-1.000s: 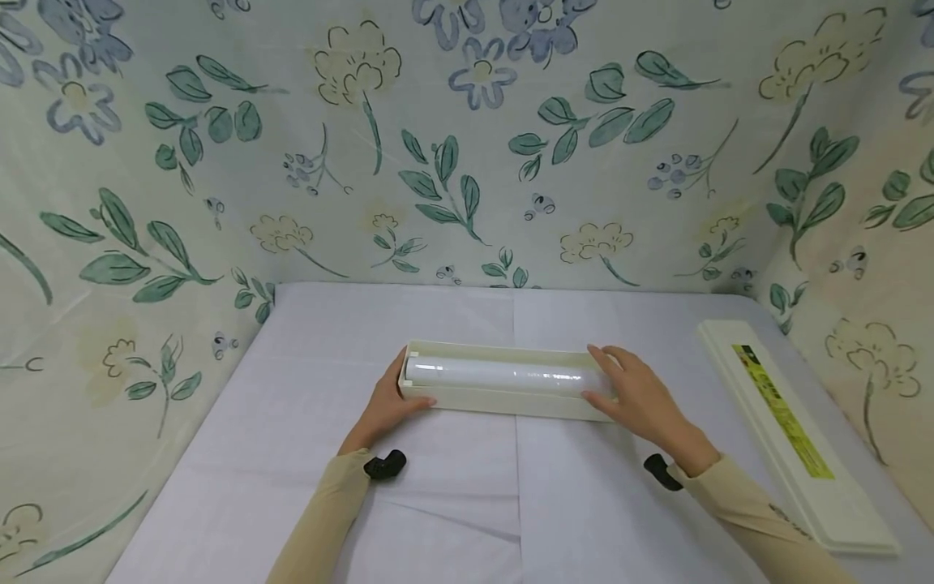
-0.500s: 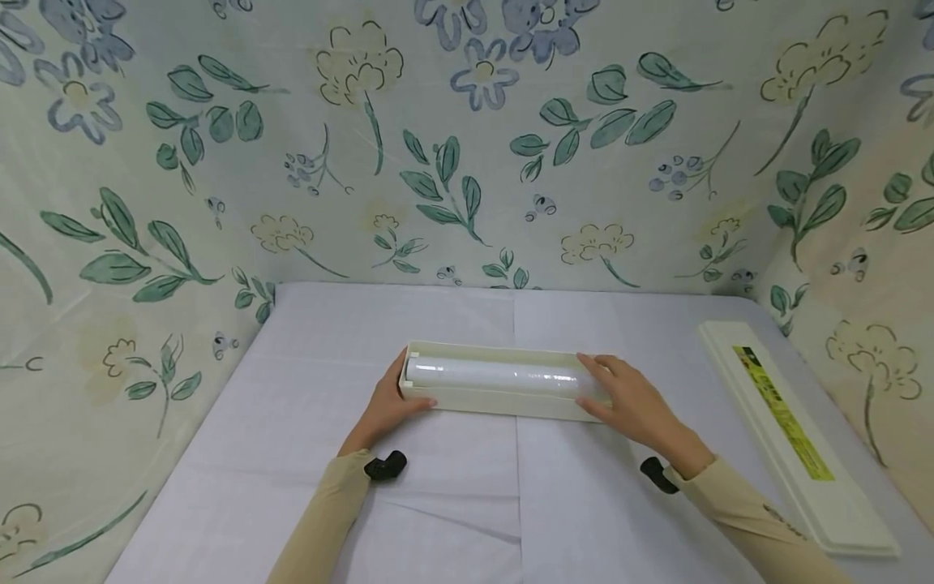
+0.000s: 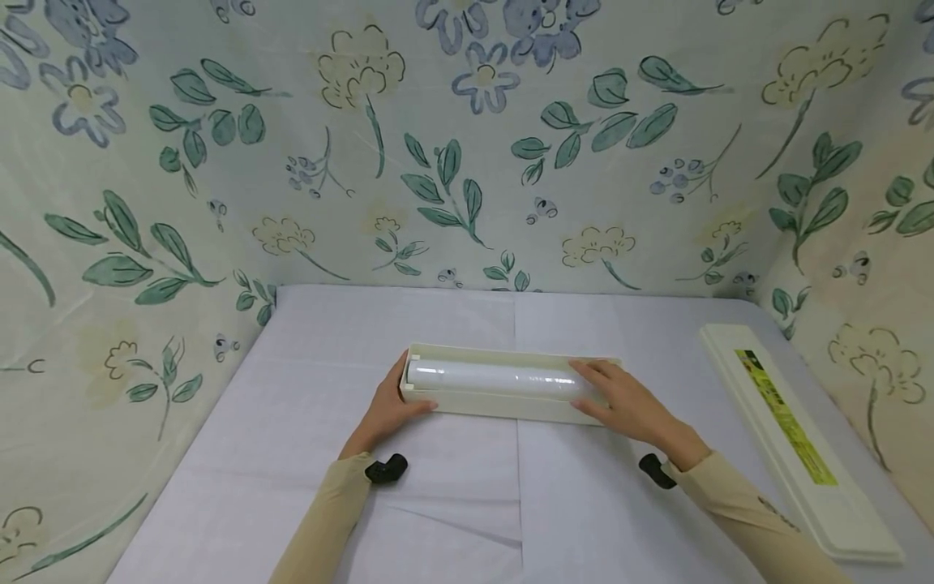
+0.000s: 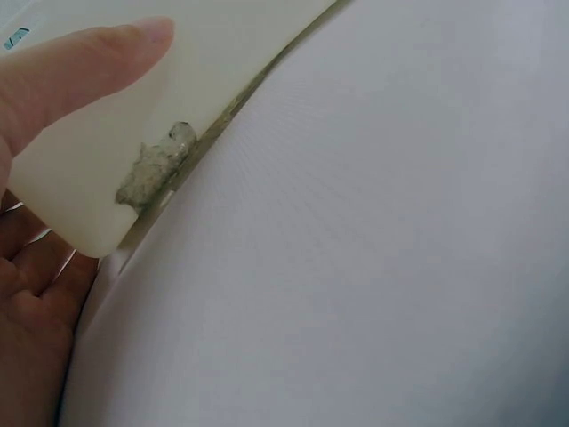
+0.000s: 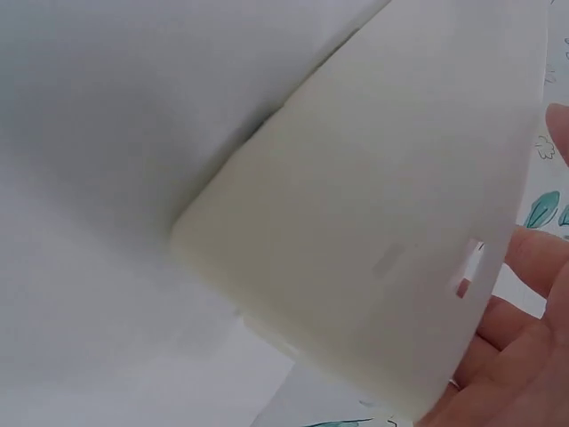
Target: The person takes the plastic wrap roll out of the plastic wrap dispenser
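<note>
A long cream dispenser box (image 3: 489, 404) lies crosswise near the middle of the table, its top uncovered. Inside it sits a shiny roll of cling film (image 3: 489, 378). My left hand (image 3: 385, 412) grips the box's left end, thumb along the front wall and fingers round the end. Over the right end, my right hand (image 3: 636, 410) spans the roll with fingers behind and thumb in front, hiding that end. The left wrist view shows a crumpled clear patch (image 4: 158, 169) low on the box wall. A slot (image 5: 471, 269) appears near the box's rim in the right wrist view.
A long cream lid (image 3: 839, 519) with a yellow-green label (image 3: 788, 422) lies at the table's right side. The white cloth (image 3: 452, 519) covers the table. Floral fabric (image 3: 467, 162) hangs behind and at both sides.
My right hand has slid a little to the left along the roll. The left hand, the box and the lid stay in place.
</note>
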A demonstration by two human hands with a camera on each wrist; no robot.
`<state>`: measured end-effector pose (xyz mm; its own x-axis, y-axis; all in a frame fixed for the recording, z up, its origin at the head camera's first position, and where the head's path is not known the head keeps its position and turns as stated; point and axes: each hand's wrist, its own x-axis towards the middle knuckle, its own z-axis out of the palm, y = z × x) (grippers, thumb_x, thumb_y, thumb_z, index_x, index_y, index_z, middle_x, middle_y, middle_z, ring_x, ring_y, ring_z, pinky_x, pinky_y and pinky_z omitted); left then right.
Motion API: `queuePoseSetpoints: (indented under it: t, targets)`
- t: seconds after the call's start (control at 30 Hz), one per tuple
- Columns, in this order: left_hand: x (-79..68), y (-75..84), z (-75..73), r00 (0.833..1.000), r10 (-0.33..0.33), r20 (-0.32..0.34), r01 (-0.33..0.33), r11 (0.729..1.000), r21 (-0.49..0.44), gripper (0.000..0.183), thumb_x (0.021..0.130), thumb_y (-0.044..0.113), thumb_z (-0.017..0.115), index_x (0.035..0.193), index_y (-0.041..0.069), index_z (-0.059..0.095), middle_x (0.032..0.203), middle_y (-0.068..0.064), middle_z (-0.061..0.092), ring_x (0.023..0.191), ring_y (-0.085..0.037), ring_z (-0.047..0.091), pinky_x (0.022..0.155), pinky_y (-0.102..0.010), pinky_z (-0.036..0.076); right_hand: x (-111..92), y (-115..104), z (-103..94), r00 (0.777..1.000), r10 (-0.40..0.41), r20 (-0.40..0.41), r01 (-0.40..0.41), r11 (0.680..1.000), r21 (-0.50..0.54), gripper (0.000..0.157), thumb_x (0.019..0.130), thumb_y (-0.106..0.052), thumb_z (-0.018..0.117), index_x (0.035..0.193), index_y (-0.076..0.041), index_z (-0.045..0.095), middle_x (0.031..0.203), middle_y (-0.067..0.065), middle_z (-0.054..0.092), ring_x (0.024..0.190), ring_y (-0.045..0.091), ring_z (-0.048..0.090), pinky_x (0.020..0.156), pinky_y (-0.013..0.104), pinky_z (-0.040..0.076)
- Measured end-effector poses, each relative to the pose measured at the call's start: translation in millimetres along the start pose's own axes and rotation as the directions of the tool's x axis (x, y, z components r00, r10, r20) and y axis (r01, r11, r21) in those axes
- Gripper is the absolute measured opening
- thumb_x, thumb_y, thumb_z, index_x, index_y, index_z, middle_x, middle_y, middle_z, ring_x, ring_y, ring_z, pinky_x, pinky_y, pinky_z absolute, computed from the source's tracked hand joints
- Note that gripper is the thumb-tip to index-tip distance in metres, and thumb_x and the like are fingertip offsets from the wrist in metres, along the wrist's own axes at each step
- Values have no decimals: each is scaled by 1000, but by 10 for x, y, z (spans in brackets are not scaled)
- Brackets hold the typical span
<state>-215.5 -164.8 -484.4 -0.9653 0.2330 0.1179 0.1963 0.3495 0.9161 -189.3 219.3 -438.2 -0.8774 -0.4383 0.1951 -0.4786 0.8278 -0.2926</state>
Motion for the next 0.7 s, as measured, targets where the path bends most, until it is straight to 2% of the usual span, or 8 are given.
queuePoseSetpoints:
  t: [0.27, 0.7]
  targets:
    - [16, -44, 11, 1000, 17, -9, -17, 1000, 1, 105, 69, 12, 82, 151, 11, 16, 144, -17, 42, 124, -31, 45, 106, -46, 35, 101, 56, 68, 997, 0, 83, -5, 998, 58, 52, 95, -41, 50, 140, -15, 44, 137, 17, 49, 124, 37, 48, 99, 56, 40]
    - [22, -42, 6, 999, 33, -3, -33, 999, -9, 105, 70, 13, 82, 151, 12, 16, 144, -16, 42, 127, -31, 44, 107, -48, 33, 342, 112, 59, 973, -75, 220, 64, 996, 60, 54, 94, -43, 49, 143, -21, 41, 138, 17, 50, 124, 38, 49, 99, 58, 39]
